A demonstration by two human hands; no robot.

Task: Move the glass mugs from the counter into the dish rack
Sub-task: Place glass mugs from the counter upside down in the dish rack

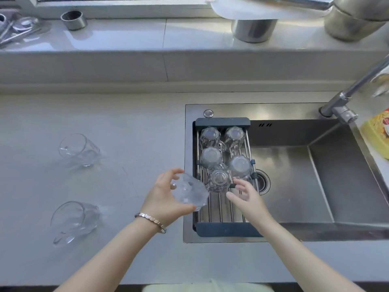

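My left hand (162,199) grips a faceted glass mug (189,192), tilted, just at the left edge of the dish rack (223,227). The rack spans the left part of the sink and holds several glass mugs upside down, the nearest one (219,180) right beside the held mug. My right hand (246,197) hovers over the rack's bare front bars with fingers spread, holding nothing. Two more glass mugs lie on their sides on the counter to the left, one farther back (79,149) and one nearer (73,220).
The steel sink basin (294,186) lies right of the rack, with the faucet (345,102) at its back right. A yellow package (376,133) sits at the right edge. Metal cups (74,19) and pots stand on the window ledge behind.
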